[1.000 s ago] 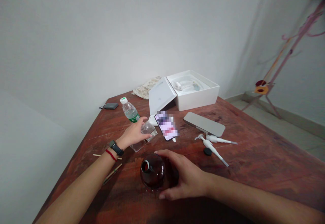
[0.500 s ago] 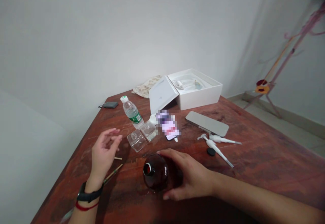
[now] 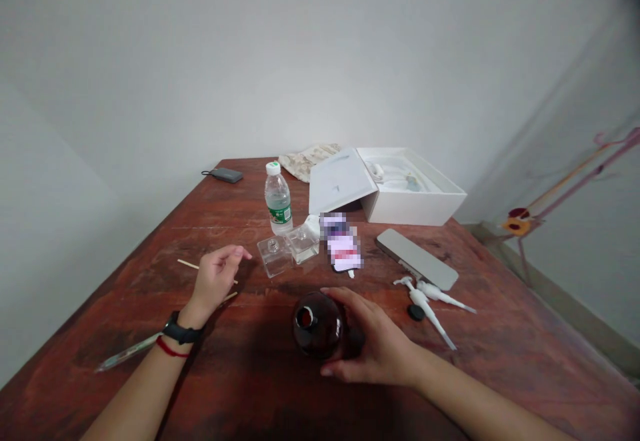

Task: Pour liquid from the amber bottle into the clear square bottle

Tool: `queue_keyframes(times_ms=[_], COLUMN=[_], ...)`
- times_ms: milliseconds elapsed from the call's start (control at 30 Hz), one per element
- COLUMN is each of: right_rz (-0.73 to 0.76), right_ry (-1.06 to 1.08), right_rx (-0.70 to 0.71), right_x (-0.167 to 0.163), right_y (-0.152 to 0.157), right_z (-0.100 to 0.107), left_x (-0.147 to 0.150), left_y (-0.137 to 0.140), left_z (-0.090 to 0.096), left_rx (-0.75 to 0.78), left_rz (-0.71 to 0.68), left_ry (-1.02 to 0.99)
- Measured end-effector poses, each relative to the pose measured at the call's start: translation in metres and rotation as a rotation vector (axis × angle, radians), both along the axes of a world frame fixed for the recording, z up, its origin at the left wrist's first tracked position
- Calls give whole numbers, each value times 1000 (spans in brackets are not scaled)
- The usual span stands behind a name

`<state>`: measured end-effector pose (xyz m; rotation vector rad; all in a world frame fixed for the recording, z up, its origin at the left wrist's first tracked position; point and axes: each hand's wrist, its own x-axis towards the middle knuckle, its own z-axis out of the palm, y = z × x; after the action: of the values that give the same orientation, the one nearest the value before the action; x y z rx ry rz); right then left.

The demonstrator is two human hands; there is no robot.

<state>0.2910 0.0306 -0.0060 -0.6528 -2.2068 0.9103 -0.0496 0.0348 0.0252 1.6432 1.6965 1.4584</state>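
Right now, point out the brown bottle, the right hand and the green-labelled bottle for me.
Brown bottle (image 3: 323,332): head view, on its rounded shoulder.
Right hand (image 3: 381,341): head view, on the back of the hand.
Green-labelled bottle (image 3: 278,198): head view, on the clear wall above the label.

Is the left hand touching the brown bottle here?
Apart. The head view shows a strip of reddish tabletop between the left hand and the brown bottle.

Glossy brown bottle (image 3: 324,336), perhaps glass; clear plastic water bottle (image 3: 278,194); smooth, streaky wooden table (image 3: 250,381).
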Motion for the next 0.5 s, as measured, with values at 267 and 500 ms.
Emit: queue_keyframes(times_ms=[267, 500], right_rz=[-37, -121], right_ry=[-13, 40], right_rx=[-55, -35], right_x=[-1, 2], right_y=[1, 8], right_z=[-1, 0], left_x=[2, -4], left_y=[2, 10], left_z=[5, -8], left_rx=[-32, -92], left_rz=[20, 6], left_ry=[67, 48])
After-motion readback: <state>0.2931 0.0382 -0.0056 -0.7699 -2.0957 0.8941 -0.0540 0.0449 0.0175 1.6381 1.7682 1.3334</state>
